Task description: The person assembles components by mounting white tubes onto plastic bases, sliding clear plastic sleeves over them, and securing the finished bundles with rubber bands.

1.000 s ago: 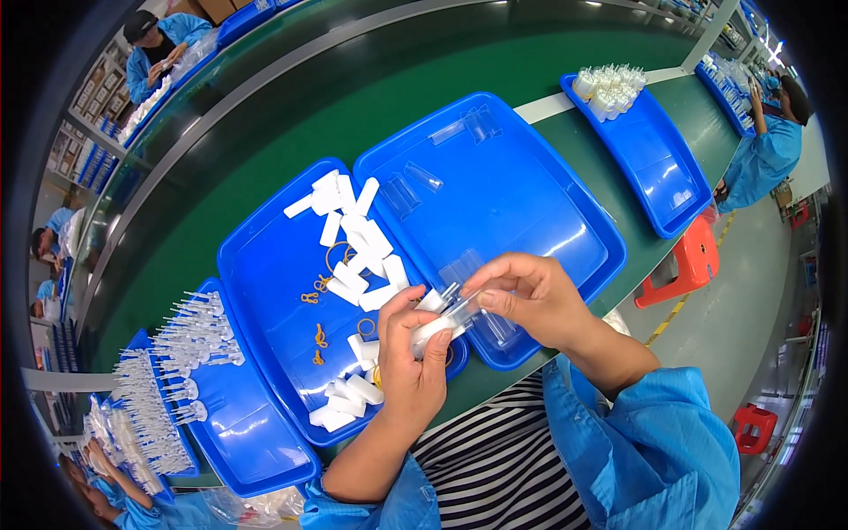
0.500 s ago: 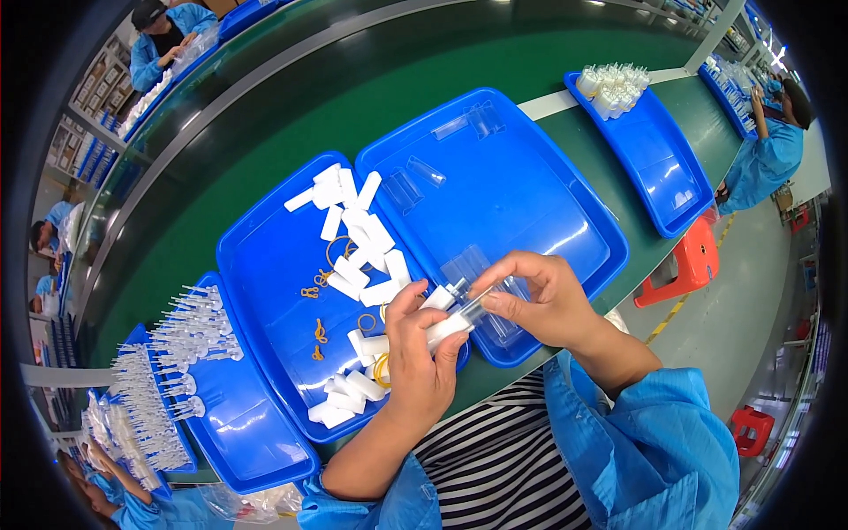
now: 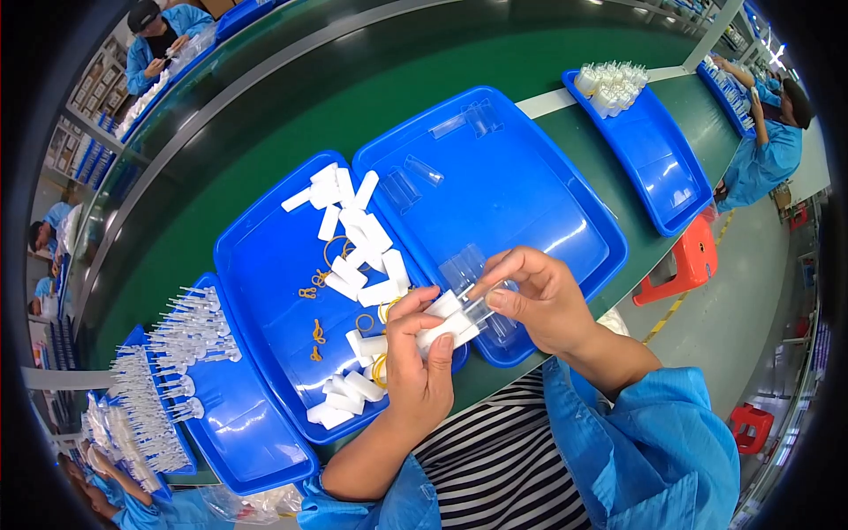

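Note:
My left hand (image 3: 420, 358) is closed around a white block-shaped piece (image 3: 449, 329), thumb on its near side and fingers behind. A clear plastic tube (image 3: 478, 311) sits against the right end of that piece; how far it goes in cannot be made out. My right hand (image 3: 549, 296) pinches at the tube between thumb and index finger. Both hands are held over the adjoining edges of two blue trays. Beneath them, the left tray (image 3: 291, 371) holds loose white pieces (image 3: 358, 234) and yellow rubber bands (image 3: 318, 331). Clear tubes (image 3: 464, 265) lie in the right tray (image 3: 548, 194).
At far left, a narrower blue tray (image 3: 247, 433) carries many white stemmed parts (image 3: 190, 327). Another blue tray (image 3: 662, 168) at right has clustered white-and-clear parts (image 3: 612, 87). A green belt (image 3: 265, 132) runs behind. A red stool (image 3: 685, 265) stands beyond. Co-workers sit around.
My right index finger and thumb have shifted slightly along the clear tube, and the tube sits closer to the white piece's end. The left hand has barely moved.

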Available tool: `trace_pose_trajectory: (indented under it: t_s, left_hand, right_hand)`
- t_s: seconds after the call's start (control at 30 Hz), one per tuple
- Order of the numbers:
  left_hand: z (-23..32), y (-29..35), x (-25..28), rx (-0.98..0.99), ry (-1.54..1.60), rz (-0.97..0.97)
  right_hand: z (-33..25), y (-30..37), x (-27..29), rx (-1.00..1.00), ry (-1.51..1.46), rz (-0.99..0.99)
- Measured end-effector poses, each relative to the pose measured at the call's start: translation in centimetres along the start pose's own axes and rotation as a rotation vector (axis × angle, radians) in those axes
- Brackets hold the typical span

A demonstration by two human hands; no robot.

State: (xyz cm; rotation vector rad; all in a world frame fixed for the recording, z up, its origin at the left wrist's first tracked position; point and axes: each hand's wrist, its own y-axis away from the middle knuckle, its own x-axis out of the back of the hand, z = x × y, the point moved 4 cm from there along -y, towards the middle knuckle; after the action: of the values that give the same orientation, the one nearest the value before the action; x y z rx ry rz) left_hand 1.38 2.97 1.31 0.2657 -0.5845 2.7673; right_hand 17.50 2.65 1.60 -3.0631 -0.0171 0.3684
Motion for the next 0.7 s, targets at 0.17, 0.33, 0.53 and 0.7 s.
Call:
trace_pose_trajectory:
  t_s: [0.17,0.33,0.53,0.7]
  left_hand:
    - [0.1,0.1,0.2,0.022,0.07,0.031]
    - [-0.1,0.0,0.4,0.042,0.039,0.046]
    - [0.0,0.0,0.3,0.05,0.071,0.041]
    - [-0.5,0.0,0.3,0.08,0.126,0.039]
  right_hand:
    - [0.6,0.3,-0.4,-0.159,-0.262,0.04]
    - [-1.4,-0.1,-0.4,0.252,0.532,-0.12]
    - [0.8,0.1,-0.5,-0.202,-0.248,0.039]
    - [-0.3,0.1,-0.3,0.151,0.272,0.0]
